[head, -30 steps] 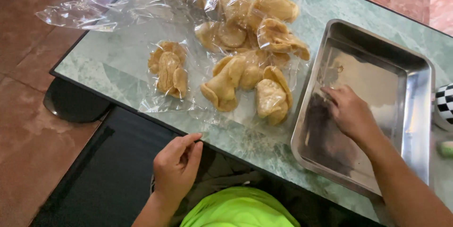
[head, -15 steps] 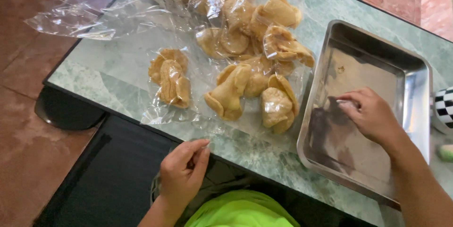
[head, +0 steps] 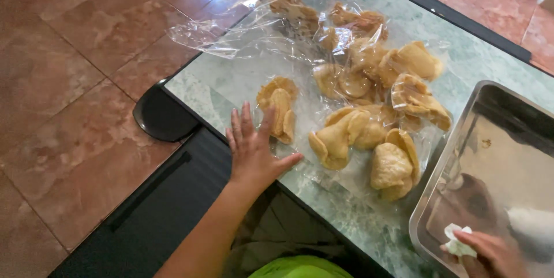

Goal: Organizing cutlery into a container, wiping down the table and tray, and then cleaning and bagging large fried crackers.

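Left hand (head: 254, 150) spread flat at table edge (head: 199, 117) beside bagged crackers (head: 279, 107); right hand (head: 490, 252) pinching white wad (head: 459, 244) in tray (head: 430, 194).

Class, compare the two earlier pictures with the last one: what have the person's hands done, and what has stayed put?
The left hand has moved up from the table's near edge and now lies spread on the clear plastic by the small pastry bag. The right hand has drawn back to the near end of the metal tray and holds a white wad. The pile of fried pastries and the tray stayed put.
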